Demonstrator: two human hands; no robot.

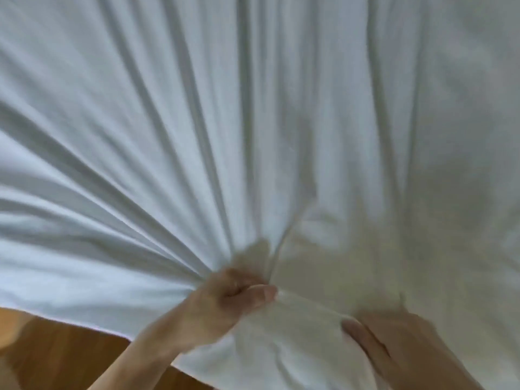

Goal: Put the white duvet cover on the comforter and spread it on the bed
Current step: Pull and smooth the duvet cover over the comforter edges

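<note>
White cotton duvet cover (197, 122) fills nearly the whole head view, stretched out ahead of the person and drawn into long folds that fan away from one gathered spot near the bottom centre. At that spot the left hand (233, 299) grips a bunch of the fabric, its fingers (239, 277) curled into the cloth and the thumb pressed along the top of the bunch. Just beside it to the right, the right hand (394, 344) lies on the cover's near edge with the thumb pressing the fabric; its other fingers are blurred, and whether they curl round the cloth cannot be told. The right half of the cover looks duller and more mottled than the left. Below the cover's hanging lower edge, at the bottom left, a warm brown wooden floor (70, 356) shows under the left forearm.
</note>
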